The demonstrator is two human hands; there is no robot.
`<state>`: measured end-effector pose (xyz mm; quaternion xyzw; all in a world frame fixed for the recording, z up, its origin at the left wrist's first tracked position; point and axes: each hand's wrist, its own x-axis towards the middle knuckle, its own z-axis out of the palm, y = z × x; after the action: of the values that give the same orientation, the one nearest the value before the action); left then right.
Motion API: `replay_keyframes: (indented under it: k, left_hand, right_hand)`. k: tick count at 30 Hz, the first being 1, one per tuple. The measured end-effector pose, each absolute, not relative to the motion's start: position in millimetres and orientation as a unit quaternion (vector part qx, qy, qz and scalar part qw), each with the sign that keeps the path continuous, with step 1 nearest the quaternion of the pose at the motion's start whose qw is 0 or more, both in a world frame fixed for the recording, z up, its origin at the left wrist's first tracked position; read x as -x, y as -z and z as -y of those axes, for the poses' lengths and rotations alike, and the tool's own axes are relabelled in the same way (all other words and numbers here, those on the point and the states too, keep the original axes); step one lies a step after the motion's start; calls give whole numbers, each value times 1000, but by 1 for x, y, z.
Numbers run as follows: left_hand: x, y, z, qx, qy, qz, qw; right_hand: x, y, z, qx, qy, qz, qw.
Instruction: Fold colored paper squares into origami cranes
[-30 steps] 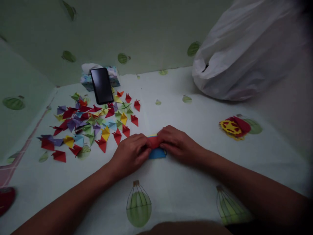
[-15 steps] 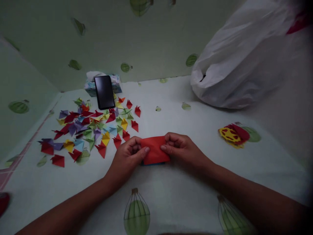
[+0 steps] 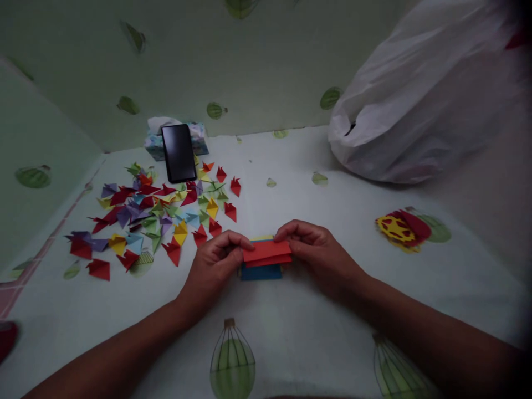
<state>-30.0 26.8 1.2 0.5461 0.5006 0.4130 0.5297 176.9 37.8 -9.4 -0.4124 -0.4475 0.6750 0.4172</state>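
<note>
Between my two hands a red-orange sheet of origami paper (image 3: 266, 252) is doubled over, its top edge folded toward me. My left hand (image 3: 220, 257) pinches its left end with thumb and forefinger. At the right end, my right hand (image 3: 307, 244) grips it the same way. Beneath it lies blue paper (image 3: 261, 272), with a thin yellow edge showing behind. To the left of my hands spread many small folded paper figures (image 3: 133, 213) in red, yellow, green, purple and blue.
A black phone (image 3: 178, 152) leans against a tissue box (image 3: 154, 147) at the back left. A bulging white plastic bag (image 3: 399, 122) stands at the back right. Red and yellow cut-out pieces (image 3: 397, 230) lie to the right on the balloon-print surface (image 3: 332, 343).
The red sheet went from lying open and flat to folded over, which uncovers the blue paper below. Both hands moved slightly as they turned the paper.
</note>
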Motion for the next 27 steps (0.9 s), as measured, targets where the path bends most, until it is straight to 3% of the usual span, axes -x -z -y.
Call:
replay_keyframes:
  k: [11,18,23,27]
  left_hand:
    - [32,6,-27,-540,-427,-506,519]
    - [30,6,-25,-468,-408,-501,604]
    - [24,-4,-23,-512,-306,-499,629]
    - [25,-4,-22,-501,-333,-508,616]
  right_hand:
    - [-180,7,-38,427,-609,521,419]
    - [-182,-3,-36,418,-566,604,374]
    - [-180,1,-34,401,-594,611,337]
    - [-179,6,-33,365,-704,474,383]
